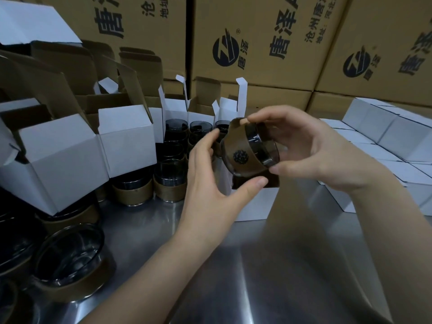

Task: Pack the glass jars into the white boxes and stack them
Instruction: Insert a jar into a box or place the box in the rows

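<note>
Head view, step: right hand (311,148) had its grip wrapped round a tilted glass jar (247,150), with the left hand (210,174) pinching its near side, right above the open white box (254,204) on the table (257,265).
Next move: looked like it needed righting, lowering in, then the flaps shut.
Jars: one held, roughly ten loose jars (168,181).
Boxes: at least five empty boxes (126,136) on the left; closed stack (383,127) too many to count.

The right hand (311,150) grips a tilted glass jar (247,150) with a brown sleeve by its rim. The left hand (210,174) curves round the jar's other side, thumb beneath; contact is unclear. Just below them an open white box (254,204) stands on the steel tabletop (257,265). More jars (170,181) and open boxes (88,148) are left of the left hand, closed boxes (385,136) right of the right hand, and brown cartons (257,43) beyond.
</note>
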{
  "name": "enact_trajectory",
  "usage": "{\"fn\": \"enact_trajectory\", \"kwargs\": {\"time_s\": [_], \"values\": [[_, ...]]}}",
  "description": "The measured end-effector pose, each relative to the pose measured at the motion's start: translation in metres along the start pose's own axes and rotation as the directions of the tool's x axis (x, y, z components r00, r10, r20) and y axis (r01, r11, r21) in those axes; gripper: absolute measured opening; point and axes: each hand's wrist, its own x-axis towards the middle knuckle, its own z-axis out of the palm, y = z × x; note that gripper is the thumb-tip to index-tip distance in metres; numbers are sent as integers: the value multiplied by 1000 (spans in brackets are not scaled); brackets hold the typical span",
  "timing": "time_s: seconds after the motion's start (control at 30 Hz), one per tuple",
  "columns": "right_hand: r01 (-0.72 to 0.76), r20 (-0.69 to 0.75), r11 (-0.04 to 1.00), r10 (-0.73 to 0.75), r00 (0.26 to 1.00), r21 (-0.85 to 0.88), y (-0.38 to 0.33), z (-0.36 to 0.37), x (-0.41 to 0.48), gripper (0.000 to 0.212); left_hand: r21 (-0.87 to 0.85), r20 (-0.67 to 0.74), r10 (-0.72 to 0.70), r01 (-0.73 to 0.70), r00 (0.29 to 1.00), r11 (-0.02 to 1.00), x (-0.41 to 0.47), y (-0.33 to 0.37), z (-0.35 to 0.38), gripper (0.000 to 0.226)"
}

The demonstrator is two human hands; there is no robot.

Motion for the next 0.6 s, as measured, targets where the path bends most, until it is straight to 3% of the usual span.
{"fn": "enact_trajectory", "kwargs": {"time_s": [0.27, 0.4, 0.6], "values": [[-44, 42, 999, 44, 998, 15, -8, 6, -1, 66, 70, -76, 84, -79, 994, 994, 1, 5, -2, 74], [-75, -36, 997, 76, 996, 11, -12, 11, 0, 69, 62, -123, 92, -85, 988, 994, -1, 6, -2, 73], [-84, -174, 992, 66, 983, -96, -11, 19, 4, 49, 59, -139, 106, -99, 985, 993, -2, 8, -2, 73]]}}
